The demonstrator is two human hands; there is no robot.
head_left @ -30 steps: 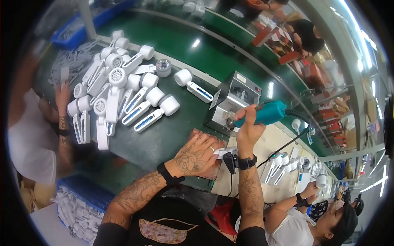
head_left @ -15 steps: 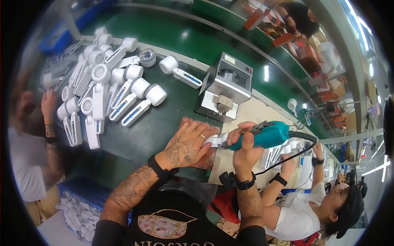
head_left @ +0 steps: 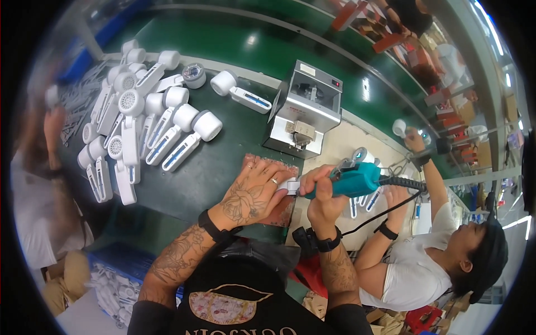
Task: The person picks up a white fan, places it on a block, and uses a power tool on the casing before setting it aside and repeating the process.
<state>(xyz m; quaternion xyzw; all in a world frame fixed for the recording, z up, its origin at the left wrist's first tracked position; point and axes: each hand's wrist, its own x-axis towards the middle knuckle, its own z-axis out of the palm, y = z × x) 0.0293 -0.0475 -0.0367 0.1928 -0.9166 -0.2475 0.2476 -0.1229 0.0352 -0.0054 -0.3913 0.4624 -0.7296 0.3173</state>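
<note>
My left hand (head_left: pixel 252 194) is closed over a white handheld-fan part (head_left: pixel 289 186), pressing it on a reddish pad (head_left: pixel 281 216). Most of that part is hidden beneath the fingers; a white hinge-like end sticks out towards the right. My right hand (head_left: pixel 325 202) grips a teal electric screwdriver (head_left: pixel 357 180) lying nearly level. Its tip points left at the exposed end of the part; my fingers cover the tip, so I cannot tell whether it touches. A black cable (head_left: pixel 385 216) trails from the tool.
Several white handheld fans (head_left: pixel 131 142) are heaped at the left. A silver machine (head_left: pixel 306 106) stands beyond my hands. One fan (head_left: pixel 248 99) lies beside it. A blue crate (head_left: pixel 131 259) of white parts sits lower left. Co-workers are at both sides, one (head_left: pixel 424 262) close on my right.
The screwdriver has shifted slightly left and its rear end has dropped a little. The right co-worker's arm has reached out to a white fan. At the left, another person's hand has moved up.
</note>
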